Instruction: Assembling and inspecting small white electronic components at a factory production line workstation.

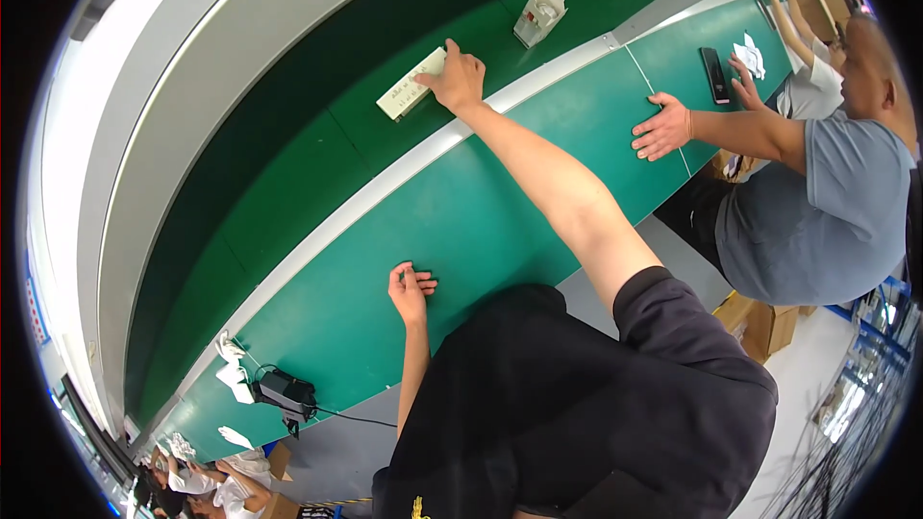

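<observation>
My right hand (457,80) reaches over the green conveyor belt (288,202). Its thumb and fingers span the right end of a long white box (409,91) with small printing on its upper face; the box appears to rest on the belt. My left hand (411,293) is over the green worktable (481,197), fingers loosely bent and a little apart, with nothing visible in them.
Open white cartons (540,17) stand farther right on the belt. To my right, a co-worker's hand (663,127) lies on the table near a black phone (714,75). A black power adapter (286,392) with a cable sits at the left. A metal rail (385,187) divides belt from table.
</observation>
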Demonstrator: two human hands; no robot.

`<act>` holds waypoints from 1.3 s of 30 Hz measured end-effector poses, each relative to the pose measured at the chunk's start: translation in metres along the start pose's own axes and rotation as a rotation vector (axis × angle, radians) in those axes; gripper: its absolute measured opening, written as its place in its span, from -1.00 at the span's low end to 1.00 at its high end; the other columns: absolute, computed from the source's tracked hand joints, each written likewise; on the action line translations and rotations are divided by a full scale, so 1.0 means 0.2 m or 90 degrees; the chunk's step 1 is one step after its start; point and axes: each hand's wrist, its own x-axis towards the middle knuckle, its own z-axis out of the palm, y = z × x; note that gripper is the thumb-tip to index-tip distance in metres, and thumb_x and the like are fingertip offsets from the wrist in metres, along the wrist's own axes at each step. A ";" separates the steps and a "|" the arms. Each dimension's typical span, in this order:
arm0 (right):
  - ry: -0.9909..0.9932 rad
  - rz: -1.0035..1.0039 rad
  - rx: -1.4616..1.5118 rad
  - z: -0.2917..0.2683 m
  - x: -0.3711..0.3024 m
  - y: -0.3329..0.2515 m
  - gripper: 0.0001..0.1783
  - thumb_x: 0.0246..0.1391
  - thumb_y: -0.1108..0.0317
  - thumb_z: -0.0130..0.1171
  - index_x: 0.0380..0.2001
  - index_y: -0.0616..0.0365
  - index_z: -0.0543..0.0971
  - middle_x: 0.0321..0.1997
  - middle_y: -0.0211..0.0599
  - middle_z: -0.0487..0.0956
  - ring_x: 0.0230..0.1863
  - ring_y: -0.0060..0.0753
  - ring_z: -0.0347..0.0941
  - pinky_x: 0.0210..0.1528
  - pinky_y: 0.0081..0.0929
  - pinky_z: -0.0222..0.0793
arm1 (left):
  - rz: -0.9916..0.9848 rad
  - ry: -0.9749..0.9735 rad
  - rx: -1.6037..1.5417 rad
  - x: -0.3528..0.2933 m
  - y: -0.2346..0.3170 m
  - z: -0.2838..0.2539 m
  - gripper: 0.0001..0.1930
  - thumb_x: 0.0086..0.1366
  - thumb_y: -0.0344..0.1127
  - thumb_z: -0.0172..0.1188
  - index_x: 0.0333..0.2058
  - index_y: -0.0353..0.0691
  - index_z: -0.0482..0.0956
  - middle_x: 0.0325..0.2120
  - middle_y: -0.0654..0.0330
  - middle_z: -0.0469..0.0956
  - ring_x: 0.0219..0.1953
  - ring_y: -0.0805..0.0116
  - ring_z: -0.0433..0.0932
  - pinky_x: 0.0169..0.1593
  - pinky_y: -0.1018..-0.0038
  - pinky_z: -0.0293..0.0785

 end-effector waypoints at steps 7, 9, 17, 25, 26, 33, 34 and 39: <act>0.022 0.040 0.104 0.03 -0.02 0.01 -0.65 -0.06 0.25 0.18 -0.14 0.06 0.54 -0.35 -0.28 0.60 -0.15 -0.21 0.47 0.24 -0.08 -0.08 | -0.007 -0.003 0.012 0.00 0.00 0.04 -0.83 0.37 -0.31 -0.10 -0.17 -0.27 0.36 -0.55 0.07 0.53 -0.64 0.37 0.52 -0.60 0.57 0.43; 0.025 0.023 0.106 0.00 0.00 0.01 -0.72 -0.06 0.27 0.17 -0.21 0.04 0.56 -0.40 -0.31 0.59 -0.20 -0.22 0.48 0.23 -0.09 -0.05 | -0.005 -0.007 0.011 0.00 0.00 0.04 -0.82 0.37 -0.31 -0.10 -0.17 -0.27 0.36 -0.55 0.07 0.53 -0.64 0.36 0.52 -0.60 0.57 0.43; 0.196 -0.414 -0.051 -0.28 -0.02 -0.24 -0.89 -0.17 0.40 0.16 -0.47 -0.01 0.60 -0.44 -0.29 0.59 -0.37 -0.26 0.50 0.16 -0.11 0.12 | 0.003 -0.024 0.001 0.01 -0.04 0.00 -0.82 0.37 -0.33 -0.12 -0.16 -0.29 0.35 -0.54 0.05 0.53 -0.64 0.37 0.52 -0.61 0.58 0.42; 0.212 -0.516 -0.273 -0.27 -0.01 -0.17 -0.78 -0.27 0.49 0.11 -0.42 0.15 0.56 -0.42 -0.26 0.58 -0.32 -0.27 0.53 0.19 -0.06 0.08 | 0.018 -0.036 -0.004 0.02 -0.09 0.01 -0.82 0.37 -0.34 -0.13 -0.15 -0.30 0.34 -0.53 0.05 0.53 -0.64 0.37 0.52 -0.61 0.60 0.42; 0.184 -0.504 -0.262 -0.26 -0.02 -0.16 -0.75 -0.26 0.48 0.11 -0.37 0.15 0.56 -0.43 -0.28 0.58 -0.32 -0.27 0.53 0.19 -0.05 0.07 | 0.018 -0.038 -0.003 0.02 -0.08 0.01 -0.82 0.37 -0.34 -0.13 -0.15 -0.30 0.34 -0.52 0.05 0.53 -0.64 0.37 0.52 -0.61 0.59 0.42; 0.106 -0.446 -0.249 -0.43 -0.04 -0.06 -0.68 -0.18 0.35 0.15 -0.25 0.11 0.52 -0.22 -0.25 0.54 -0.14 -0.24 0.45 0.20 -0.02 0.06 | 0.028 -0.033 -0.014 0.03 -0.09 0.13 -0.81 0.37 -0.33 -0.12 -0.14 -0.30 0.34 -0.52 0.04 0.53 -0.62 0.36 0.53 -0.59 0.57 0.45; 0.172 -0.468 -0.150 -0.44 -0.07 -0.06 -0.63 -0.18 0.31 0.19 -0.20 0.10 0.50 -0.12 -0.23 0.50 -0.04 -0.21 0.40 0.20 -0.01 0.07 | 0.028 -0.039 -0.017 0.03 -0.09 0.12 -0.81 0.37 -0.33 -0.11 -0.14 -0.29 0.34 -0.51 0.04 0.53 -0.62 0.35 0.53 -0.58 0.56 0.46; 0.118 -0.335 0.042 -0.25 -0.54 0.09 -0.47 -0.16 0.31 0.20 -0.02 0.14 0.42 0.10 0.00 0.35 0.13 0.07 0.23 0.17 -0.11 0.15 | 0.057 -0.057 -0.065 0.03 -0.13 -0.06 -0.80 0.34 -0.32 -0.06 -0.12 -0.25 0.36 -0.48 0.02 0.55 -0.58 0.29 0.56 -0.51 0.50 0.50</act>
